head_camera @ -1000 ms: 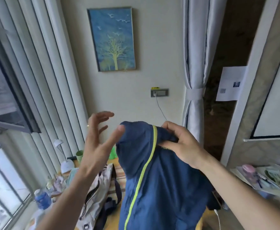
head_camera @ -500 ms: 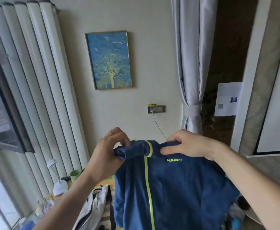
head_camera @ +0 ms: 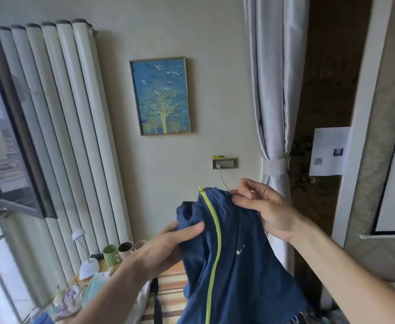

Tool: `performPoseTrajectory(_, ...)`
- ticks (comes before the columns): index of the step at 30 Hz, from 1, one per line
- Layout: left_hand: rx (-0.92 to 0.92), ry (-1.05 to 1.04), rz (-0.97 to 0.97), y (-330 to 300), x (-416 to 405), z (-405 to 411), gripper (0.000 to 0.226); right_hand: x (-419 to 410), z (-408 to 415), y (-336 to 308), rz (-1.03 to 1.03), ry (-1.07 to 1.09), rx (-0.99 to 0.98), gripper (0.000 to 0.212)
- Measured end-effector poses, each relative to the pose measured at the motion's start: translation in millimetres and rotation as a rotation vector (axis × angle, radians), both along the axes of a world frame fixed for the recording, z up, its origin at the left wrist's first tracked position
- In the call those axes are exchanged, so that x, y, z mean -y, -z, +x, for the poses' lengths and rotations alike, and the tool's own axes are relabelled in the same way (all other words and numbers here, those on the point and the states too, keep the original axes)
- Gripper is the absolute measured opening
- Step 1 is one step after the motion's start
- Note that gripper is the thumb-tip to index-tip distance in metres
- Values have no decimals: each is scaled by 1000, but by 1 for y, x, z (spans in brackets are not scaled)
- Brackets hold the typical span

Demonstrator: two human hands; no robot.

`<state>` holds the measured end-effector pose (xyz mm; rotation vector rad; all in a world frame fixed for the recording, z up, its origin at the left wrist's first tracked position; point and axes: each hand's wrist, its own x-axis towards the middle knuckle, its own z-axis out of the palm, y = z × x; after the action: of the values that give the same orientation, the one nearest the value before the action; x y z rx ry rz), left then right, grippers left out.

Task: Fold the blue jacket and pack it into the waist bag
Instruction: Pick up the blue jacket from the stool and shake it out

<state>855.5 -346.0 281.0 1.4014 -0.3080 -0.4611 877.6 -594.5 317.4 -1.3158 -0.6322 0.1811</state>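
Note:
The blue jacket (head_camera: 238,265), with a lime-green zip down its front, hangs in the air in front of me. My right hand (head_camera: 266,211) pinches its collar at the top right of the zip. My left hand (head_camera: 166,246) grips the cloth on the left side, lower down, with the thumb laid across the fabric. The jacket's lower part drops out of the frame. A dark strap (head_camera: 157,302) shows below my left forearm; I cannot tell whether it belongs to the waist bag, which I cannot make out.
Below lies a table with a striped orange cloth (head_camera: 170,291). At its back left stand a green mug (head_camera: 110,254), two more cups (head_camera: 125,250) and a small white lamp (head_camera: 88,265). Crumpled cloth (head_camera: 72,300) lies near the window. A grey curtain (head_camera: 272,136) hangs on the right.
My left hand went from open beside the jacket to gripping its left side, then slid lower on the cloth. The collar now tilts up to the right. The camera has tilted upward.

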Motion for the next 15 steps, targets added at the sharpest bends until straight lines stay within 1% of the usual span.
performPoseTrajectory(2, 54, 4, -20, -6, 10, -7, 49, -4, -3, -4, 61, -46, -33, 36)
performPoseTrajectory(3, 61, -16, -15, -8, 15, -11, 49, -6, -5, -5, 54, -44, -28, 36)
performPoseTrajectory(4, 60, -60, -9, -10, 20, -14, 46, -8, -5, -5, 28, -20, -15, 36)
performPoseTrajectory(6, 120, -191, 20, -12, 25, -19, 34, -10, -5, -4, -55, 78, 30, 29)
performPoseTrajectory(7, 167, -251, 29, -13, 25, -20, 30, -11, -6, -4, -104, 139, 46, 21)
performPoseTrajectory(8, 212, -290, 33, -14, 24, -20, 28, -10, -6, -5, -150, 197, 42, 23)
performPoseTrajectory(10, 327, -325, 25, -17, 17, -18, 28, -7, -9, -8, -340, 249, -7, 54)
performPoseTrajectory(11, 397, -332, 26, -18, 14, -17, 29, -6, -11, -10, -459, 208, -39, 59)
performPoseTrajectory(13, 529, -318, 50, -21, 10, -17, 36, -5, -16, -15, -649, 78, -130, 54)
performPoseTrajectory(15, 618, -261, 62, -24, 6, -17, 48, -5, -17, -15, -698, 86, -184, 48)
